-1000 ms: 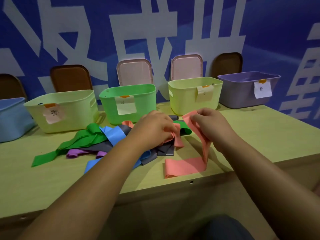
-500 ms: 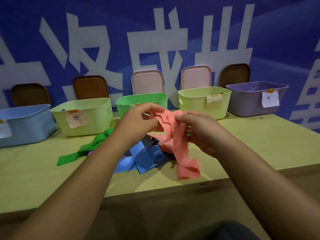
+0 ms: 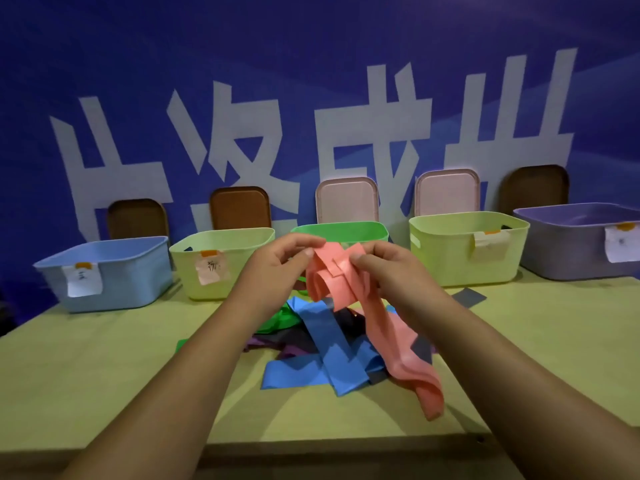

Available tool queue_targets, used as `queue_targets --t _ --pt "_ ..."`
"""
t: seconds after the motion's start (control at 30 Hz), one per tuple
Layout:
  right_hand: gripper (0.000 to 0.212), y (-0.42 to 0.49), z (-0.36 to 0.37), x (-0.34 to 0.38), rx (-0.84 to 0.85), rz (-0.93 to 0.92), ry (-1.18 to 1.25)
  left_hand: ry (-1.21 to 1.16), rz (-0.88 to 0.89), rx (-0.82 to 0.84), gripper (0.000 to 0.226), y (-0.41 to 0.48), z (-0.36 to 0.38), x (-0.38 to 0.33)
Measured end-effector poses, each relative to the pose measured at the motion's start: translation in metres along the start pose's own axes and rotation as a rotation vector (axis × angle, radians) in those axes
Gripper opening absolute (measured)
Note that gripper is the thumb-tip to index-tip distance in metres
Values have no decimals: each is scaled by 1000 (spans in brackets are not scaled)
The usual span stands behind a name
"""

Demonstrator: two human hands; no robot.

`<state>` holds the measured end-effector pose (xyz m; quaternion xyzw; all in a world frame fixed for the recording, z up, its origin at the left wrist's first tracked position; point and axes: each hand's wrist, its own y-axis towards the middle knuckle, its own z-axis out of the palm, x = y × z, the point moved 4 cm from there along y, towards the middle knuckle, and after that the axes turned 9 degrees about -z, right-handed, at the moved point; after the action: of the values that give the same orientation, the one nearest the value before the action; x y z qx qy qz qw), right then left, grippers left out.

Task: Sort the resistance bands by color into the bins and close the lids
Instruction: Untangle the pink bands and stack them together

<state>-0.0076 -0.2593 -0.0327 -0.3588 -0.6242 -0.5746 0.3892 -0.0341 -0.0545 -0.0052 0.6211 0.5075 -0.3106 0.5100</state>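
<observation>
Head view. Holding the pink band [image 3: 346, 282] up above the desk [image 3: 104, 375], just in front of the green bin [image 3: 339, 228]. Pinching its left edge between thumb and fingertips of the left hand [image 3: 277, 268], and pinching the folded top with the curled fingers of the right hand [image 3: 391, 271]. Gathering the band into loose loops between the two hands, probably to make a compact bundle that drops into a bin without trailing over the rim. Letting the long tail hang down to the right, seemingly reaching the desk near its front edge.

Leaving the other bands heaped under the hands: blue bands [image 3: 332, 358] on top, a green band [image 3: 277, 317] and a purple band [image 3: 263, 344] beneath, a grey band [image 3: 467, 296] poking out to the right. Judging the sort as barely begun, going by that heap.

Facing a row of open bins along the back of the desk: a blue bin [image 3: 114, 271], a pale green bin [image 3: 187, 271], the green one, a yellow-green bin [image 3: 450, 258] and a purple bin [image 3: 568, 251]. Noting the brown lids [image 3: 240, 207] and pink lids [image 3: 346, 200] propped upright against the wall behind them, apparently to keep the openings free for dropping bands in. Not managing to read the paper labels, so not telling which bin takes pink.
</observation>
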Motion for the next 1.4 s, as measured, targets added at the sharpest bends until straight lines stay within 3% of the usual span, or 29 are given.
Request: queue_targets --t 0.2,0.37,0.53,0.63,0.9,1.13,1.27,1.4 --pt "16 31 9 -19 35 -78 -177 -35 -39 -47 42 42 8 32" --pt "14 46 11 -48 -6 -103 -169 -26 -13 -91 24 62 21 62" --pt "22 47 17 -68 -11 -124 -143 -41 61 -137 19 71 16 77" --pt "16 48 14 -69 -40 -81 -60 -121 77 -89 15 71 15 76" --pt "26 47 7 -75 -96 34 175 -76 104 16 17 59 26 80" --pt "20 46 11 -79 -70 85 342 -53 83 -29 15 58 23 79" --pt "47 42 20 -77 43 84 450 -40 55 -82 10 60 21 82" --pt "19 37 20 -72 129 41 404 -72 8 -119 10 63 22 84"
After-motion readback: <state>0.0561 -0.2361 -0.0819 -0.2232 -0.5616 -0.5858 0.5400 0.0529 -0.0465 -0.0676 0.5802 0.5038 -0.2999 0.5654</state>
